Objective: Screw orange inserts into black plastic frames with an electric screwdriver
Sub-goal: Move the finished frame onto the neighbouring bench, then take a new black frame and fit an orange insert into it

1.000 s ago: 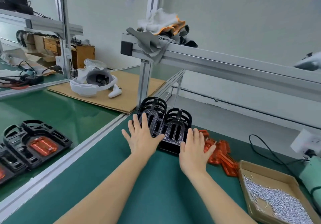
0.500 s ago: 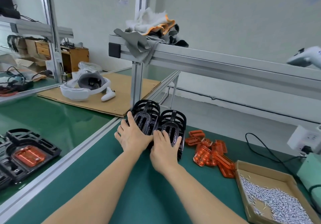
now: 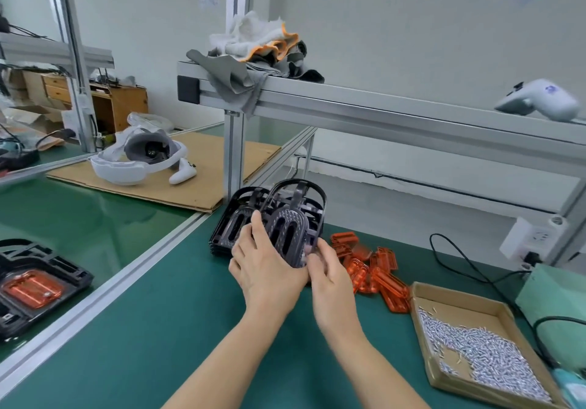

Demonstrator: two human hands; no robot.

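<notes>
On the green mat [image 3: 152, 329], mid-frame, we had lifted one frame [image 3: 293, 218] off the stack [image 3: 226, 234], where half a second earlier both hands only touched it. Our left hand [image 3: 266, 269] and right hand [image 3: 329, 273] curled round its lower edge. The inserts [image 3: 374, 269] lay just right, so fitting one was likely next.

Bright, even light; wide-angle bending at edges, slight motion blur throughout.

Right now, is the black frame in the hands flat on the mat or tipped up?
Tipped up. The black frame stands steeply, arched end high, off the stack of frames, held at its lower end by the left hand and right hand.
</notes>
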